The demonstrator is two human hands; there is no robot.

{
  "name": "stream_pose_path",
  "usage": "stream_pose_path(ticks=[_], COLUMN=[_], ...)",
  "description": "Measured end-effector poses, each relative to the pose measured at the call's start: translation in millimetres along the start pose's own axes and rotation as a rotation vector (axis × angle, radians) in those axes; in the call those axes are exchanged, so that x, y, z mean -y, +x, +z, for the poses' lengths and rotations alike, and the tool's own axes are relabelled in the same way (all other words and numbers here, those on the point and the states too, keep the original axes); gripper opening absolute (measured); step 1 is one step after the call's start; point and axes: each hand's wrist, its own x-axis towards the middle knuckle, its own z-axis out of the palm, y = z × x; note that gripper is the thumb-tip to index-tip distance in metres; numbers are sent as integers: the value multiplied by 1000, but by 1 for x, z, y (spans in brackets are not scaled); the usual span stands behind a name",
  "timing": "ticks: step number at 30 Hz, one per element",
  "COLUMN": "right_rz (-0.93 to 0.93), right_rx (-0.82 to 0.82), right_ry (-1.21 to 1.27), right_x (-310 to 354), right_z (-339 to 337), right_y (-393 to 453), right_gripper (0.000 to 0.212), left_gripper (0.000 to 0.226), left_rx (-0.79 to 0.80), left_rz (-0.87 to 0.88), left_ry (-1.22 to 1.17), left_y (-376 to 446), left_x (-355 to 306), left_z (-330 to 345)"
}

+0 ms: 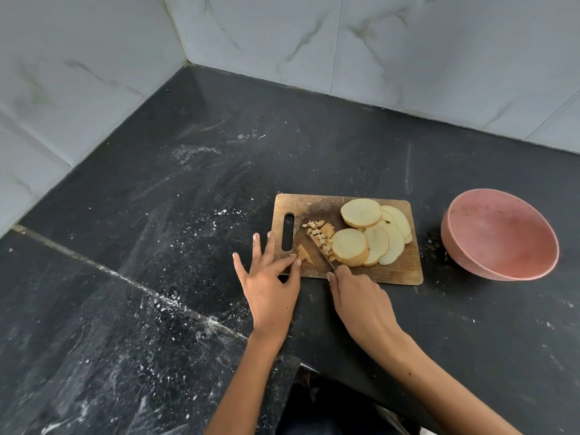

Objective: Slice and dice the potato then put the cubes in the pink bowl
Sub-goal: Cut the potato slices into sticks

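While our right hand grips the knife by its handle at the near edge of the wooden cutting board, the blade runs diagonally away from us across the board, its tip close to the small pile of potato cubes. The handle itself is hidden inside our curled fingers, so we see only the narrow blade.

Our left hand lies at the board's near left corner with the fingers mostly straight and spread; the thumb and forefinger come together on a small uncut piece of potato, holding it down on the wood just left of the blade. The grip there is a light pinch, not a closed fist.

The cubes lie scattered in the middle of the board, between the handle slot on the left and the potato slices on the right. The slices are round and pale, overlapping one another in a fan, and they fill the right half of the board.

The pink bowl stands on the dark bench just to the right of the board, apart from it, tilted a little towards us. We see no cubes inside it. White specks and smears mark the bench, and pale marbled tiles rise behind it.
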Motion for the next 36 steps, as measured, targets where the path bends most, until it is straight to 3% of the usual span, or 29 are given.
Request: stream_pose_path(ticks=[10,19,26,30,36], right_rz=[-11,40,95,69,93], right_rx=[89,123,173,119,187], right_ry=[-17,-119,-89,-83,-99], right_x=[13,22,15,20,1], right_z=[3,11,15,15,16], right_y=[-5,1,-6,1,-22], right_gripper=[25,10,25,18,20], left_gripper=[9,7,15,19,19], left_rx=[36,198,217,212,176], left_rz=[-68,-154,-84,-44,-40], left_ry=[-74,-72,-98,-87,-108], left_y=[8,23,22,23,20], left_x=[-2,-4,-2,-3,-3], left_z=[1,-8,-6,-6,-4])
